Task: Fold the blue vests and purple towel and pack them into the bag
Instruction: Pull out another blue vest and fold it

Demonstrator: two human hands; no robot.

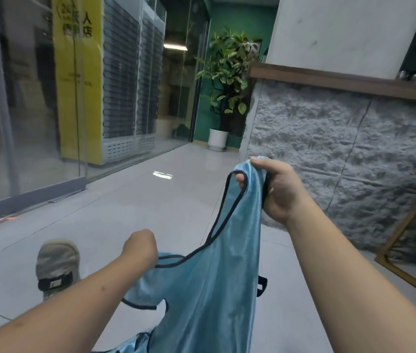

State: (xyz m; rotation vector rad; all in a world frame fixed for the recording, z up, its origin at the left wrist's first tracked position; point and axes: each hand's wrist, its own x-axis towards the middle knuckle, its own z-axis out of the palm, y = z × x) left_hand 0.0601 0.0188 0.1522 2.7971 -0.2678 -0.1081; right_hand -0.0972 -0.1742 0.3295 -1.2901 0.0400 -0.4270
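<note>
Blue vest [217,284] hangs in the lower middle of the frame, stretched between two hands over the grey floor [125,205]. It looks like the start of folding. Next, the straps probably need to come together. The right hand [275,189], center right, curls tight around one shoulder strap. The left hand [142,247], lower left, is closed on the other strap.

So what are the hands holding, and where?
A blue vest: the right hand grips one shoulder strap up high, the left hand grips the other strap, lower.
</note>
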